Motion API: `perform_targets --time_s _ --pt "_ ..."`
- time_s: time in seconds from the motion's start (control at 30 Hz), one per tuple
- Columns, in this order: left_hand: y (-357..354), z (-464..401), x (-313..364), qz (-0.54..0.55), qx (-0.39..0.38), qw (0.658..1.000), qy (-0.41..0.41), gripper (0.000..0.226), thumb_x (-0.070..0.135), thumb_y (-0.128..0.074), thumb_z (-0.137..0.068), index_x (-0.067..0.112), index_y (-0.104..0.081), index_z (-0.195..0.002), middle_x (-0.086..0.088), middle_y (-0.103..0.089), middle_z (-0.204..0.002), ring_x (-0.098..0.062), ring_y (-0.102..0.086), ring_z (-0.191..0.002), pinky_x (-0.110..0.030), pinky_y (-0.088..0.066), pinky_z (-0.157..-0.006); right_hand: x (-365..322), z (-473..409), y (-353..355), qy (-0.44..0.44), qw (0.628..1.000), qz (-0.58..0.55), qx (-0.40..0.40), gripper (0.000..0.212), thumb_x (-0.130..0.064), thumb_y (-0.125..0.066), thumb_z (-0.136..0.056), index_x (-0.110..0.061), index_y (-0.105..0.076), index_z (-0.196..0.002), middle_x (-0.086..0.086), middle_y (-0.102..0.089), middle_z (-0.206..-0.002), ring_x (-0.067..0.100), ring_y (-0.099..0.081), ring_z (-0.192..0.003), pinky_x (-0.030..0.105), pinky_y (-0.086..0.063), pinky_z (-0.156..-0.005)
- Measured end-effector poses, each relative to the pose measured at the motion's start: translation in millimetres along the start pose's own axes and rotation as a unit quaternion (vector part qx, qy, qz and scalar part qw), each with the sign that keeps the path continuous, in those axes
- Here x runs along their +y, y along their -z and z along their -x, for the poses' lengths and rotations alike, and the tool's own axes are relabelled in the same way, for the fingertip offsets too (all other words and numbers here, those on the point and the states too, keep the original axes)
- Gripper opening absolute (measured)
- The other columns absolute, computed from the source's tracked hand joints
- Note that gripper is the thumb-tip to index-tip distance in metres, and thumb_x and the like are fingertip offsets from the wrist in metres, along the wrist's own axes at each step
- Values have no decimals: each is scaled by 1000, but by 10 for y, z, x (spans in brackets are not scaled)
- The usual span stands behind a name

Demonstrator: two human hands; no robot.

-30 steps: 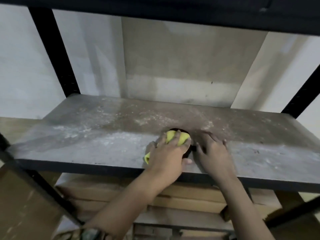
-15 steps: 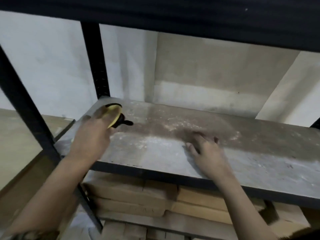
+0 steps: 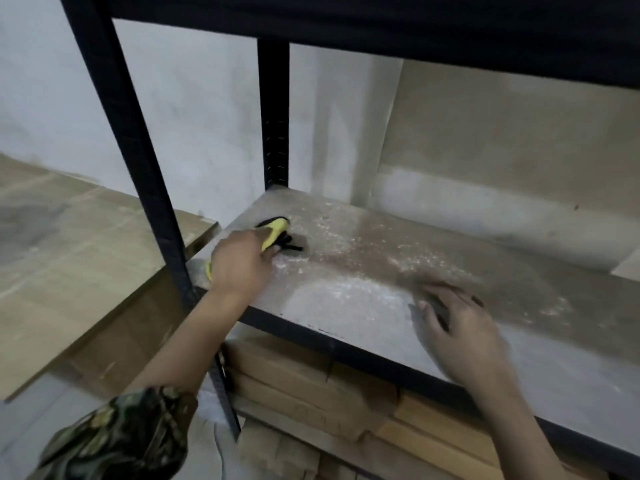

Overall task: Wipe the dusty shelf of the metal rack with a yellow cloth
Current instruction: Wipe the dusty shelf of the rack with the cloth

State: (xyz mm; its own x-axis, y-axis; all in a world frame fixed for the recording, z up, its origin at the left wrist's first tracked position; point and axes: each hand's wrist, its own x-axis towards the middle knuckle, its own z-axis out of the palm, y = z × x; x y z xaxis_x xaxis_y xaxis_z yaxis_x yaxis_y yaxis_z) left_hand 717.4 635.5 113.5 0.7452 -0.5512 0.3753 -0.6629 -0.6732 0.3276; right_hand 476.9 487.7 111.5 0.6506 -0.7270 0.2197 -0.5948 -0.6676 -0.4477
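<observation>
The grey shelf (image 3: 571,375) of the black metal rack carries white dust, thickest across its left and middle part. My left hand (image 3: 239,263) is closed around a yellow cloth (image 3: 275,232) with a dark edge and presses it on the shelf near the left end, close to the front post. My right hand (image 3: 460,327) lies flat on the shelf further right, fingers spread, holding nothing. Most of the cloth is hidden under my left hand.
A black front post (image 3: 138,168) stands just left of my left hand and a rear post (image 3: 275,116) behind it. The upper shelf (image 3: 381,26) hangs low overhead. Cardboard boxes (image 3: 311,393) are stacked beneath. A brown board (image 3: 69,265) leans at the left.
My left hand has swept the cloth from the shelf's middle to its left end. My right hand has stayed flat on the shelf. The view has shifted left.
</observation>
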Motion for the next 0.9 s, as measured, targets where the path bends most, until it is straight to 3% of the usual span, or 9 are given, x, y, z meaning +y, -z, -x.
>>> perform_targets --time_s 0.13,0.2,0.3,0.4,0.47,0.53,0.67,0.8,0.9 --pt "-12 245 449 109 -53 987 -106 25 32 -50 -92 17 -52 -112 -5 -64 -75 -25 -59 -62 -35 -46 -50 35 -11 -2 11 1000 -2 -6 34 -35 -49 -92 -18 -57 -121 3 -60 -122 20 -54 -110 33 -42 -91" --pt "87 170 422 107 -4 989 -101 24 24 -47 -94 11 -44 -114 -2 -56 -70 -21 -53 -56 -31 -37 -43 34 15 12 14 1000 -11 -9 34 -35 -48 -93 -19 -57 -122 2 -60 -121 19 -55 -107 29 -41 -86" --pt "260 -169 45 9 63 998 -25 26 15 -46 -95 2 -39 -116 -17 -58 -84 -35 -55 -71 -37 -32 -54 6 29 31 7 1000 -16 -5 33 -33 -48 -92 -19 -57 -121 2 -61 -119 19 -56 -104 35 -42 -94" --pt "194 -340 -279 -64 -78 994 40 34 18 -44 -96 3 -32 -124 -26 -58 -102 -36 -53 -79 -39 -36 -62 10 -5 10 -3 1000 6 -22 37 -37 -47 -93 -20 -54 -126 2 -59 -126 21 -54 -111 38 -41 -100" --pt "40 -276 -346 -86 -140 986 24 45 24 -41 -97 6 -26 -136 -27 -56 -113 -39 -56 -94 -38 -36 -67 31 -15 -12 -4 999 9 -53 43 -42 -44 -93 -22 -48 -131 1 -54 -133 21 -50 -119 41 -38 -104" --pt "9 -193 -335 -100 -125 987 2 48 24 -39 -98 9 -25 -141 -25 -55 -120 -39 -55 -103 -37 -35 -68 54 -27 -27 -1 997 11 -71 48 -47 -40 -94 -24 -43 -136 1 -49 -140 20 -45 -127 43 -36 -107" --pt "113 4 -9 -111 -107 988 -20 34 20 -41 -97 5 -45 -127 -22 -60 -110 -38 -57 -98 -40 -40 -74 100 -42 -51 13 996 28 -84 53 -50 -36 -94 -24 -38 -140 0 -41 -147 20 -36 -135 44 -33 -110" --pt "101 438 657 -32 -171 978 -112 34 10 -43 -94 8 -43 -128 -14 -62 -100 -29 -60 -87 -29 -35 -63 106 -48 -55 18 996 33 -81 53 -51 -36 -93 -24 -38 -139 0 -41 -146 20 -37 -134 45 -35 -108" --pt "237 365 595 -95 -100 988 -77 43 4 -42 -91 5 -35 -134 -17 -57 -114 -31 -59 -100 -35 -43 -72 121 -41 -52 21 997 21 -76 52 -51 -37 -93 -25 -40 -138 -3 -40 -147 20 -37 -134 44 -36 -108"
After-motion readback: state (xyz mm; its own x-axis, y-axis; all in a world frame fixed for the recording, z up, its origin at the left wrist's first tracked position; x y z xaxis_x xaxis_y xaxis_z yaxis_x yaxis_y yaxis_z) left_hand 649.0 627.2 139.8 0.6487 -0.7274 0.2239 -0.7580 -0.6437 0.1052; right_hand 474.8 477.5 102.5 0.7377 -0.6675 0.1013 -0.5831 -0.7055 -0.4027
